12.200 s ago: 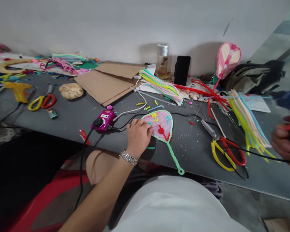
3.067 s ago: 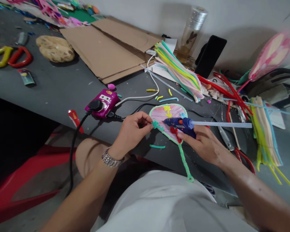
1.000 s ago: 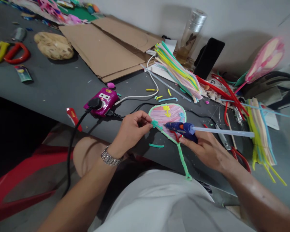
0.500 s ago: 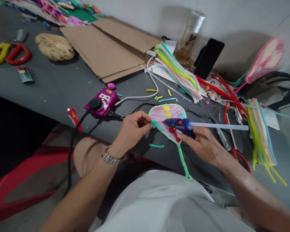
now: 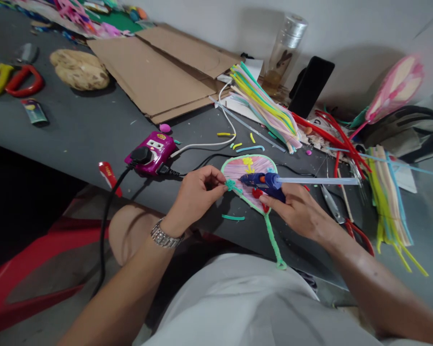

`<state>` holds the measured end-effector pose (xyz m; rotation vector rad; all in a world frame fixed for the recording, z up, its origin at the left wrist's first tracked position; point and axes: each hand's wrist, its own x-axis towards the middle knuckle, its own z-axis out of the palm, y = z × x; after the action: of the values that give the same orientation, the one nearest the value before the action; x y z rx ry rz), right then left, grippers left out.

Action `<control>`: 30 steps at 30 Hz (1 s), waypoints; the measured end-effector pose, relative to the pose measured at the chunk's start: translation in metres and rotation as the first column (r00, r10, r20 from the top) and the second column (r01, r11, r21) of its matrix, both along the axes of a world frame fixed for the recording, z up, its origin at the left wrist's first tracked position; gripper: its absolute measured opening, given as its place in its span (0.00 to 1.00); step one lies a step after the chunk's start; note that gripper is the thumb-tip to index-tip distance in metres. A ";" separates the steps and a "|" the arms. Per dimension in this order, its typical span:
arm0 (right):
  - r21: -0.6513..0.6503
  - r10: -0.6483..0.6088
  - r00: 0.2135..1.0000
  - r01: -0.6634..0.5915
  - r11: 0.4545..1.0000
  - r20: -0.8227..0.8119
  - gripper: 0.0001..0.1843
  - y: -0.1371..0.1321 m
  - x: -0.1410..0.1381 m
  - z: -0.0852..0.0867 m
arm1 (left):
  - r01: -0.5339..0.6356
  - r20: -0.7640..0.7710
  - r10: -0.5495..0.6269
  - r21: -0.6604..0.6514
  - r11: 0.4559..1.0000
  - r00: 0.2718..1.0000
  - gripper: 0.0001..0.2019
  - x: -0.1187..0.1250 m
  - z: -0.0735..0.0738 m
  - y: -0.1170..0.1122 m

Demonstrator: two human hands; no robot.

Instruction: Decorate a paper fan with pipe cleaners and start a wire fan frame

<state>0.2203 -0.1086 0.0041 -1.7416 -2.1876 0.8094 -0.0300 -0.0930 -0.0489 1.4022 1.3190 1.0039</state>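
Observation:
In the head view, a pink fan-shaped piece point(image 5: 234, 167) with a green pipe-cleaner rim and a twisted green handle point(image 5: 272, 239) lies at the table's front edge. Yellow, blue and red pipe-cleaner flowers sit on its face. My left hand point(image 5: 204, 190) pinches a teal pipe-cleaner flower point(image 5: 230, 185) over the fan's left edge. A blue hot glue gun point(image 5: 261, 181) with a long clear glue stick point(image 5: 317, 181) in its back is gripped by my right hand point(image 5: 298, 209). Its nozzle points left, a little right of the teal flower.
A purple power socket block point(image 5: 152, 151) with black cables sits left of the fan. Behind are cardboard sheets point(image 5: 159, 72), a bundle of pipe cleaners point(image 5: 265, 105), a bottle point(image 5: 285, 53) and a phone point(image 5: 312, 86). Red-handled pliers point(image 5: 359, 238) lie at right.
My right hand and the glue gun have moved slightly left, bringing the nozzle closer to the teal flower. My left hand stays in nearly the same place.

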 end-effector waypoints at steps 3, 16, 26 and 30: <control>-0.009 0.007 1.000 -0.007 1.000 0.000 0.23 0.001 -0.001 0.001 | 0.000 0.006 0.000 -0.005 1.000 1.000 0.08 0.000 0.000 0.000; 0.047 0.003 0.999 -0.001 0.999 -0.035 0.22 0.005 0.006 -0.004 | 0.003 -0.001 -0.003 -0.010 1.000 1.000 0.09 0.000 0.000 -0.001; -0.004 -0.023 1.000 0.023 1.000 0.009 0.25 -0.005 0.004 0.006 | 0.004 0.006 -0.004 0.002 1.000 1.000 0.09 0.000 -0.001 0.000; -0.009 -0.031 0.999 0.031 0.999 -0.006 0.24 -0.001 0.002 0.002 | 0.006 0.008 -0.006 0.000 1.000 1.000 0.09 0.000 -0.001 0.001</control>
<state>0.2223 -0.1097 0.0060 -1.7710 -2.1506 0.8169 -0.0301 -0.0923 -0.0503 1.4002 1.3073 1.0047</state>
